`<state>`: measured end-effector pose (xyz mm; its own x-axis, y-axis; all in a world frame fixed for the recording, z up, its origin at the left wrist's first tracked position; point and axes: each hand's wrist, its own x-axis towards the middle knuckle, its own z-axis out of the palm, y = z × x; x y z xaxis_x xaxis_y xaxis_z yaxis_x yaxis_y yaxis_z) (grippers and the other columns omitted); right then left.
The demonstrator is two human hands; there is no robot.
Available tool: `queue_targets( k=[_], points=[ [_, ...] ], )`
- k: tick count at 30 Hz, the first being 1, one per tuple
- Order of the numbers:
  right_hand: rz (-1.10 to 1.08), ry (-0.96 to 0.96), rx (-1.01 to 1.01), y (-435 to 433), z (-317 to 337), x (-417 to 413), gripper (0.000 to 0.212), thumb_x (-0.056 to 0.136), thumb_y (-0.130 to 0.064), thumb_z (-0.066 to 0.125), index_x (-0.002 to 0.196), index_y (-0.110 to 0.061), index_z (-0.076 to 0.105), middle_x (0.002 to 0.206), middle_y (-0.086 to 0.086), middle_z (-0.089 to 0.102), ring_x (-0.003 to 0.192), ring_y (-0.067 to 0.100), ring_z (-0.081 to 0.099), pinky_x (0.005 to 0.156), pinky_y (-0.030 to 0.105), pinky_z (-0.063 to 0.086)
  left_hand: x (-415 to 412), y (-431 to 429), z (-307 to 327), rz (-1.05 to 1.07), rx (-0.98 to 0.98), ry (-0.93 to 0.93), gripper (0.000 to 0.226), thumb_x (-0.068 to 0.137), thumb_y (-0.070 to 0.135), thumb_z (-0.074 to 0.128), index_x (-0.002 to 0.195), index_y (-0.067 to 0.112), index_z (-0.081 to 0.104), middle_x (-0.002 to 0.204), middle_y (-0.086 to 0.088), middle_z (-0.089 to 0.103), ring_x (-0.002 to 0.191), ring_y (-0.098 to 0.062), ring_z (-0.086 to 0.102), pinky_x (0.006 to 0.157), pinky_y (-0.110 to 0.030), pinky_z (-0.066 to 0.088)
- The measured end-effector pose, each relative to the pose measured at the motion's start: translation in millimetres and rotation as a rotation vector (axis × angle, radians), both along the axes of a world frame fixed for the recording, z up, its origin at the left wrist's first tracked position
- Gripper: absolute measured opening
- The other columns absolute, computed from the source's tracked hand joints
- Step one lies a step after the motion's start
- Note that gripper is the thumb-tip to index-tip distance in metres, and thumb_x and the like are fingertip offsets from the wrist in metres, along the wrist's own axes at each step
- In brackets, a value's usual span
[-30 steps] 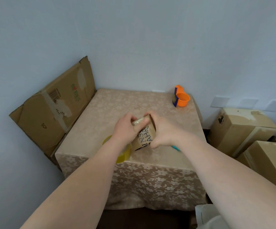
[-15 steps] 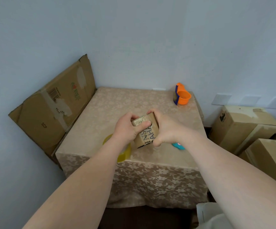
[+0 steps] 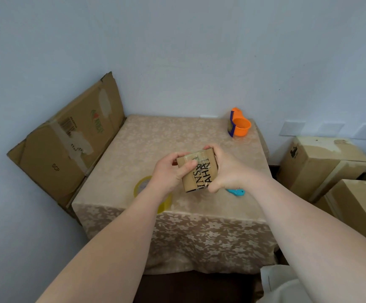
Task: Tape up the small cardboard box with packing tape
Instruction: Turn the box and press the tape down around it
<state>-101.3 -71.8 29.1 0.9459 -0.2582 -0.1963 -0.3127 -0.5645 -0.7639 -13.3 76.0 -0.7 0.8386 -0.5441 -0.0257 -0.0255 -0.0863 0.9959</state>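
A small cardboard box with black letters on its near face is held above the table between both hands. My left hand grips its left side, thumb pressed on the shiny tape strip across the top edge. My right hand holds the right side, fingers curled over the top and thumb at the bottom corner. A yellowish roll of packing tape lies on the table, partly hidden under my left wrist. A turquoise cutter lies just right of my right hand.
The table has a beige flowered cloth and stands in a wall corner. An orange tape dispenser sits at its back right. A flattened carton leans at the left. Closed cartons stand on the floor at the right.
The box has been turned so its lettered face tilts more toward me. The turquoise cutter, hidden under my right hand before, now shows fully.
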Motion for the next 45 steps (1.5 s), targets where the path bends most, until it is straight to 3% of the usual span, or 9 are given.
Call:
queue_targets(
  k=[3, 6, 12, 21, 25, 29, 33, 39, 45],
  points=[
    [-0.035, 0.006, 0.061, -6, -3, -10, 0.099, 0.047, -0.001, 0.076, 0.128, -0.036, 0.029, 0.105, 0.001, 0.059, 0.095, 0.020, 0.062, 0.074, 0.036, 0.057, -4, -6, 0, -0.068, 0.052, -0.019, 0.045, 0.057, 0.050, 0.079, 0.099, 0.038, 0.067, 0.110, -0.003, 0.068, 0.109, -0.023, 0.062, 0.095, -0.045, 0.051],
    [-0.077, -0.006, 0.115, -9, -5, -18, 0.099, 0.047, -0.001, 0.075, 0.127, -0.037, 0.029, 0.107, 0.002, 0.059, 0.095, 0.021, 0.062, 0.066, 0.030, 0.053, -12, -16, 3, -0.091, 0.109, -0.065, 0.041, 0.078, 0.045, 0.070, 0.113, 0.028, 0.060, 0.111, 0.000, 0.066, 0.104, -0.017, 0.061, 0.089, -0.034, 0.052],
    [-0.103, -0.034, 0.173, -10, -15, -22, 0.102, 0.037, -0.009, 0.074, 0.122, -0.043, 0.028, 0.109, 0.004, 0.061, 0.100, 0.025, 0.063, 0.073, 0.036, 0.056, -18, -24, 9, -0.068, 0.088, 0.002, 0.014, 0.086, 0.037, 0.063, 0.100, 0.034, 0.063, 0.100, 0.000, 0.067, 0.096, -0.018, 0.064, 0.079, -0.031, 0.053],
    [-0.080, -0.073, 0.256, -9, -20, -27, 0.106, 0.044, -0.001, 0.082, 0.127, -0.040, 0.030, 0.115, 0.001, 0.058, 0.106, 0.023, 0.062, 0.087, 0.048, 0.055, -16, -12, 8, -0.185, 0.141, 0.141, 0.069, 0.075, 0.037, 0.075, 0.136, 0.038, 0.042, 0.130, -0.002, 0.055, 0.118, -0.022, 0.055, 0.103, -0.041, 0.045],
    [-0.115, -0.111, 0.478, -9, -22, -26, 0.087, 0.059, -0.011, 0.087, 0.126, -0.035, 0.037, 0.120, 0.000, 0.055, 0.112, 0.020, 0.058, 0.093, 0.043, 0.053, -16, -14, 13, -0.193, 0.133, 0.177, 0.057, 0.085, 0.043, 0.062, 0.138, 0.033, 0.044, 0.138, 0.001, 0.050, 0.126, -0.018, 0.048, 0.110, -0.041, 0.036],
    [-0.147, -0.113, 0.455, -2, -34, -19, 0.055, 0.075, -0.034, 0.075, 0.118, -0.030, 0.041, 0.123, -0.004, 0.057, 0.108, 0.013, 0.055, 0.082, 0.029, 0.047, -20, -15, -5, -0.118, 0.184, 0.165, 0.050, 0.093, 0.046, 0.048, 0.141, 0.037, 0.040, 0.147, 0.007, 0.042, 0.134, -0.017, 0.038, 0.110, -0.036, 0.030],
    [-0.229, -0.049, 0.349, 3, -67, -19, 0.056, 0.070, -0.040, 0.073, 0.116, -0.039, 0.042, 0.120, -0.011, 0.058, 0.107, 0.013, 0.058, 0.098, 0.041, 0.048, -33, -9, -31, -0.085, 0.238, 0.184, 0.047, 0.097, 0.044, 0.040, 0.143, 0.041, 0.033, 0.152, 0.005, 0.035, 0.138, -0.019, 0.035, 0.111, -0.037, 0.028],
    [-0.313, -0.097, 0.477, 2, -82, -18, 0.089, 0.062, -0.032, 0.081, 0.135, -0.036, 0.031, 0.135, -0.012, 0.052, 0.117, 0.012, 0.056, 0.104, 0.039, 0.044, -44, -11, -46, -0.079, 0.181, 0.122, 0.063, 0.089, 0.044, 0.057, 0.145, 0.038, 0.029, 0.149, 0.006, 0.041, 0.132, -0.011, 0.041, 0.112, -0.036, 0.034],
    [-0.403, -0.127, 0.425, 4, -81, -12, 0.065, 0.076, -0.025, 0.074, 0.128, -0.035, 0.036, 0.127, -0.008, 0.062, 0.108, 0.015, 0.063, 0.097, 0.041, 0.050, -44, -17, -50, 0.000, 0.171, 0.107, 0.061, 0.086, 0.035, 0.065, 0.141, 0.036, 0.040, 0.137, 0.005, 0.054, 0.121, -0.009, 0.052, 0.104, -0.032, 0.044]
  ],
)
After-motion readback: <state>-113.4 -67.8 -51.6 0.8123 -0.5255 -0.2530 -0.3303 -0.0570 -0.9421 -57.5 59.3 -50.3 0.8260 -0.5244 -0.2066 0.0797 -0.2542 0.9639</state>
